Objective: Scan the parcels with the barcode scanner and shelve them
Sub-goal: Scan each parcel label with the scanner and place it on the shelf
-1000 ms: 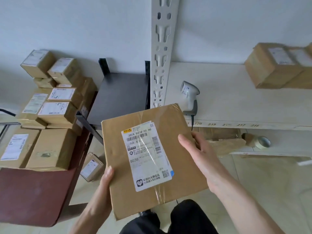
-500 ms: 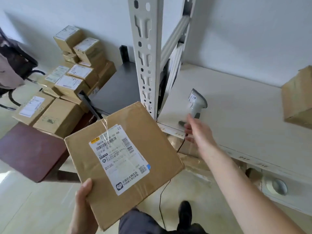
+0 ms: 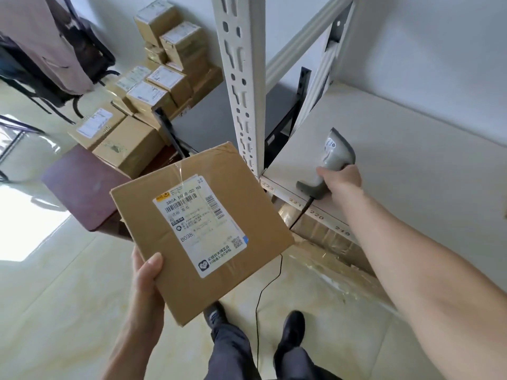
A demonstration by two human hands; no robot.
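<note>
Shelving unit [image 3: 411, 149]: pale boards on a white perforated upright [image 3: 241, 86]; front edge of the near board carries location numbers 222, 221, 220, 219. Flattened taped cardboard [image 3: 323, 234] lies on the level beneath.

Floor [image 3: 68, 297]: glossy cream tiles; the person's dark trousers and shoes show at bottom centre.

Table [image 3: 82, 185]: dark reddish top, left of the shelving, bearing one end of the parcel stack.

Stacked parcels [image 3: 153, 89]: brown cartons with white labels, piled several high against the wall, running from the table onto a dark lower shelf [image 3: 208, 116].

Held parcel [image 3: 203, 231]: flat brown carton, taped, label upward reading "380A" and "B038" with barcodes; held in the air in front of the upright, tilted, clear of shelf and table.

Right hand [image 3: 343, 178]: arm reaching out over the numbered shelf edge; fingers wrapped round the scanner's handle.

Left hand [image 3: 145, 275]: supports the held parcel at its lower left corner, thumb pressed on top, the other fingers hidden underneath.

Barcode scanner [image 3: 333, 157]: grey pistol-type, standing on the shelf board near its front left corner, head up; black cable [image 3: 263, 294] trails down from the handle to the floor.
</note>
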